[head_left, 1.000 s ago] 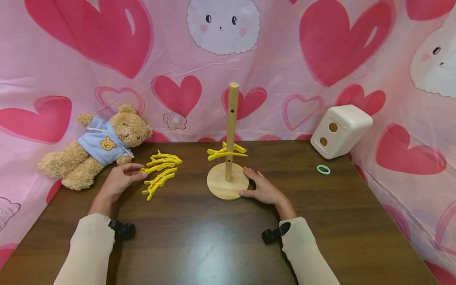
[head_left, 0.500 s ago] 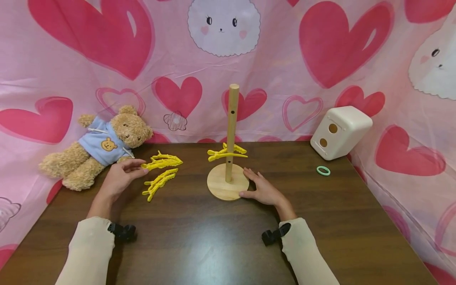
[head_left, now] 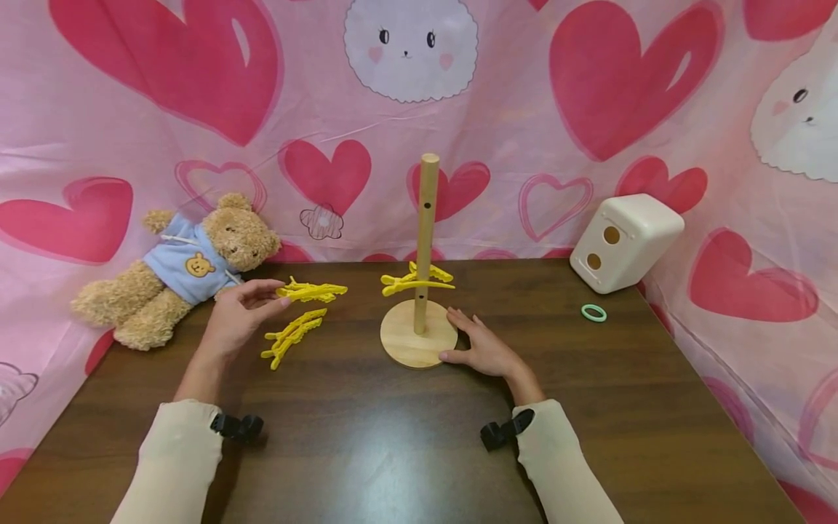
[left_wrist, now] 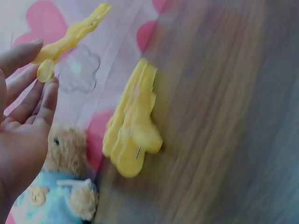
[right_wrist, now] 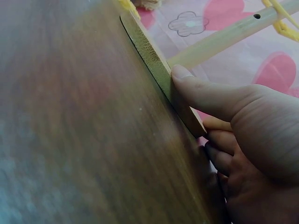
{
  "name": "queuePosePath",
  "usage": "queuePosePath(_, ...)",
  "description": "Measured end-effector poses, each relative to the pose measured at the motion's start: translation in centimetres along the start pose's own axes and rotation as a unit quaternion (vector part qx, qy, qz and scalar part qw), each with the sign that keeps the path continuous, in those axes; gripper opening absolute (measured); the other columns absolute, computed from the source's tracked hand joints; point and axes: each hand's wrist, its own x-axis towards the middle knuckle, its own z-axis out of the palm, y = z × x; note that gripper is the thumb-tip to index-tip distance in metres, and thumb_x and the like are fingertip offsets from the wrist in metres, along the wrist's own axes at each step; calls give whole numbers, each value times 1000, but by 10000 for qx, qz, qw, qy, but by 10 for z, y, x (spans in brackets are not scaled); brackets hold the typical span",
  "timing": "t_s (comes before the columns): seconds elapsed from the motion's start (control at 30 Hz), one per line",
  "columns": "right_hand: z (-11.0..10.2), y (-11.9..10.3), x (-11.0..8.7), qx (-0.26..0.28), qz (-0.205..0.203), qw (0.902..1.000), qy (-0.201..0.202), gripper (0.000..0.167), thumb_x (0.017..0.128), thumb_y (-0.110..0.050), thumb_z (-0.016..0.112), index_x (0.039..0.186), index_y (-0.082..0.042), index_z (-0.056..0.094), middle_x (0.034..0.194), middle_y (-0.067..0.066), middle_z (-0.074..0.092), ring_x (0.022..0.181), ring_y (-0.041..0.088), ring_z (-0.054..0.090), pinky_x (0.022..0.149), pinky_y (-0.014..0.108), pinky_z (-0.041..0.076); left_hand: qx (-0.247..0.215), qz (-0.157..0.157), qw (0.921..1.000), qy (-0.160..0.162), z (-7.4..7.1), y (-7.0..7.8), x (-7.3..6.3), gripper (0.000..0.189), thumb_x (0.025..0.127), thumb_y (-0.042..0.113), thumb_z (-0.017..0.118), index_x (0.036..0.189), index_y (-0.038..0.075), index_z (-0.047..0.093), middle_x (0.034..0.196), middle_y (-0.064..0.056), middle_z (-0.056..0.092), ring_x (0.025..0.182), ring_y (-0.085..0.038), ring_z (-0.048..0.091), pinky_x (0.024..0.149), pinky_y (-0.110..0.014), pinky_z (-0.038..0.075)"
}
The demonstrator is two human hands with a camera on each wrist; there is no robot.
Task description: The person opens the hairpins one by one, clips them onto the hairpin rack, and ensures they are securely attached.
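Observation:
My left hand (head_left: pixel 237 319) pinches a yellow hair clip (left_wrist: pixel 74 36) between thumb and fingers, raised off the table in the left wrist view. In the head view, that clip overlaps others behind it. More yellow clips (head_left: pixel 294 336) lie in a loose bunch just below the hand. A wooden stand (head_left: pixel 407 343), a round base with an upright pole, stands mid-table. Two yellow clips (head_left: pixel 428 286) sit crosswise low on its pole. My right hand (head_left: pixel 486 348) holds the base's right edge, the thumb (right_wrist: pixel 205 93) at the rim and the other fingers along the far side.
A teddy bear (head_left: pixel 196 262) in a blue hoodie leans at the back left, close to my left hand. A white box (head_left: pixel 628 241) with two round holes stands at the back right. A mint-green ring (head_left: pixel 593 313) lies before it on the brown table (head_left: pixel 366 444).
My left hand has taken hold of a clip from the upper bunch and moved it slightly right and up. The right hand and the stand stay in place.

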Motion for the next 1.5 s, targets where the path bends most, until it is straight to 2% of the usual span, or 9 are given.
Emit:
queuePosePath(0.13,0,1,1,-19,-33,10000,14,87,91,-31,78,154,7,32,163,23,25,152,36,18,123,53,5,-426,26,9990,106,11,11,-2,42,92,17,77,125,-6,64,104,7,67,97,-9,61,82,-13,50)
queuePosePath(0.3,-1,1,1,-48,-33,10000,6,87,91,-31,78,154,7,32,163,23,25,152,36,18,123,53,4,-796,190,9965,187,20,22,-1,27,92,16,78,115,5,71,99,5,69,92,-12,62,80,-15,52)
queuePosePath(0.53,0,0,1,-38,-3,10000,-35,88,90,-31,79,155,6,32,164,20,24,152,34,16,123,51,4,-744,349,9964,197,26,30,-2,37,90,14,79,118,-6,65,97,2,69,86,-13,65,76,-17,54)
queuePosePath(0.7,1,1,2,-14,-89,10000,-8,87,91,-31,78,154,7,32,163,22,25,152,36,17,123,53,5,-626,404,9968,275,28,35,-3,39,89,17,80,120,-3,66,103,-3,69,89,-14,65,78,-17,53)
queuePosePath(0.87,0,1,2,-19,-31,10000,-35,87,91,-32,78,155,6,32,163,21,24,152,35,16,123,52,4,-630,867,9934,401,32,41,-2,33,92,13,77,119,-5,70,101,3,71,89,-12,64,78,-17,54)
queuePosePath(1.13,0,2,2,21,-110,9999,-10,86,91,-29,78,154,8,32,163,23,25,152,37,17,123,51,5,-642,1802,9797,596,37,54,0,24,91,-5,71,114,-11,71,104,2,72,90,-9,65,77,-15,54)
queuePosePath(1.3,0,2,1,44,-123,9999,-6,87,90,-28,79,154,8,32,163,22,25,152,36,17,123,50,4,-379,2174,9707,955,41,63,0,20,89,-8,72,109,-8,74,101,-5,74,86,-6,66,78,-14,53)
queuePosePath(1.4,0,2,1,43,-167,9998,26,86,91,-28,79,153,9,32,162,23,26,152,37,18,123,52,5,-188,2258,9668,1181,44,70,0,18,87,-8,75,105,-6,77,97,-14,74,85,-4,65,77,-13,52)
queuePosePath(1.5,0,3,1,48,-172,9998,35,86,90,-29,79,153,9,33,162,23,26,151,37,18,123,52,5,-13,2329,9637,1308,48,76,0,17,84,-10,76,101,-6,78,92,-21,73,81,-3,62,71,-12,49)
